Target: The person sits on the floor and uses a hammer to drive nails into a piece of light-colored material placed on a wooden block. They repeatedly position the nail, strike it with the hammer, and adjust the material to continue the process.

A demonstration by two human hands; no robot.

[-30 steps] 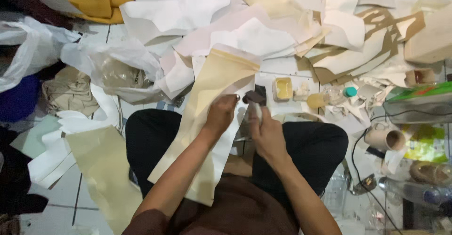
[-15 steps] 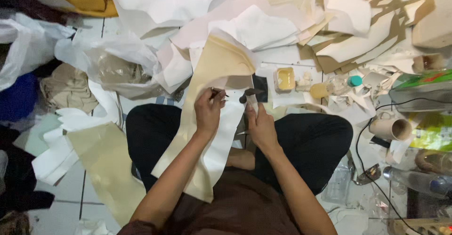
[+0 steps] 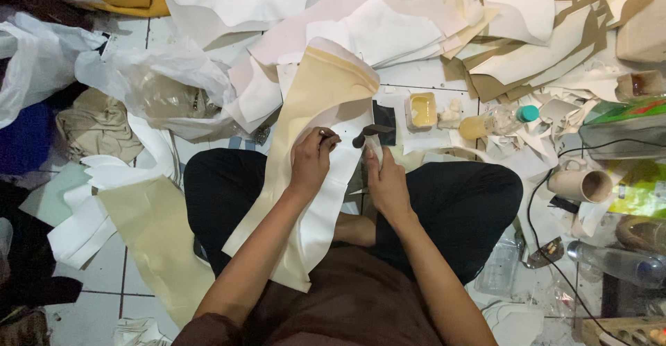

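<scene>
I sit cross-legged on a tiled floor with a long cream sheet [image 3: 316,103] draped over my lap, its top end curled over. My left hand [image 3: 311,160] pinches the sheet's right edge near the middle. My right hand [image 3: 386,178] is closed on a small dark tool [image 3: 369,134] whose tip points left toward the left hand's fingers. The two hands are a short gap apart above my black trousers [image 3: 465,200]. What kind of tool it is stays unclear.
Heaps of white and tan offcuts [image 3: 416,27] cover the floor ahead. A yellow tub [image 3: 422,110] and a green-capped bottle [image 3: 499,120] stand just beyond my hands. Plastic bags [image 3: 159,82] lie left; a tape roll [image 3: 581,185], cable and clear bottle [image 3: 610,263] lie right.
My left hand has shifted slightly left along the sheet's edge and the right hand has dropped a little toward me. The sheet's top end has curled higher.
</scene>
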